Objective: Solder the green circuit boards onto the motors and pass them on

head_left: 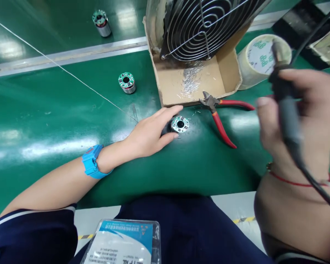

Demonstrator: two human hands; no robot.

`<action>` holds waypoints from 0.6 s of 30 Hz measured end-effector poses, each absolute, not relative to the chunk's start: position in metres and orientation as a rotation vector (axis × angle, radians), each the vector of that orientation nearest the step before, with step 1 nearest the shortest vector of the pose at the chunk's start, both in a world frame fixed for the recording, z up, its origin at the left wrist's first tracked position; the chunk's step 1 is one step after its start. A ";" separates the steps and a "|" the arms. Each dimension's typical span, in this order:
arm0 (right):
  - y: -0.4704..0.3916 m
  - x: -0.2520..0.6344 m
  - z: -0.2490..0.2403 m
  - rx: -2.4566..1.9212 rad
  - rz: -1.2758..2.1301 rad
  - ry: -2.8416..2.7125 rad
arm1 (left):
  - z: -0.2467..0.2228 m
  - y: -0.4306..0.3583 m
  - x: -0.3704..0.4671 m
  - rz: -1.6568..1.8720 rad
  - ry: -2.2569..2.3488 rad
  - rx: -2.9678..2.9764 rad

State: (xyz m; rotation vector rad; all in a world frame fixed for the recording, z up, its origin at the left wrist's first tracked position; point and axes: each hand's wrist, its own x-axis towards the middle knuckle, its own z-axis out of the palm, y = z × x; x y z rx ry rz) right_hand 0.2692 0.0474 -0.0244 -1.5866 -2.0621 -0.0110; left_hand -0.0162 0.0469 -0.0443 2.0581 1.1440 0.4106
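My left hand (151, 134) lies on the bench, thumb and forefinger curved around a small motor stator (180, 124) topped by a ring-shaped green circuit board. The thumb touches its near side. A dark shape beside the stator, partly under the palm, is unclear. At the right, my right hand (310, 110) is wrapped around a soldering iron (287, 113), blurred, its tip pointing up over the tape roll (261, 55). Red-handled cutting pliers (211, 104) lie open on the bench between my hands.
A cardboard box (170, 82) holds a fan with a wire guard (206, 29) and many clipped wire bits (191, 80). Two more stators (127, 83) stand left of it, one on a ledge. Thin solder wire (71, 73) crosses from upper left. A black device (297, 25) sits back right.
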 end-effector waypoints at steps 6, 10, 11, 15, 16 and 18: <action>0.049 0.274 -0.046 -1.469 0.215 -2.006 | -0.046 0.044 -0.015 0.408 1.129 2.089; 0.043 0.274 -0.063 -1.448 0.185 -2.241 | -0.042 0.042 -0.016 0.502 1.110 1.979; 0.043 0.275 -0.066 -1.515 0.167 -2.259 | -0.041 0.041 -0.016 0.519 1.104 1.962; 0.040 0.275 -0.067 -1.690 0.123 -2.251 | -0.040 0.040 -0.016 0.577 1.104 1.943; 0.038 0.274 -0.065 -1.649 0.125 -2.262 | -0.041 0.040 -0.016 0.590 1.111 1.944; 0.032 0.271 -0.058 -1.507 0.126 -2.308 | -0.041 0.039 -0.015 0.617 1.124 1.954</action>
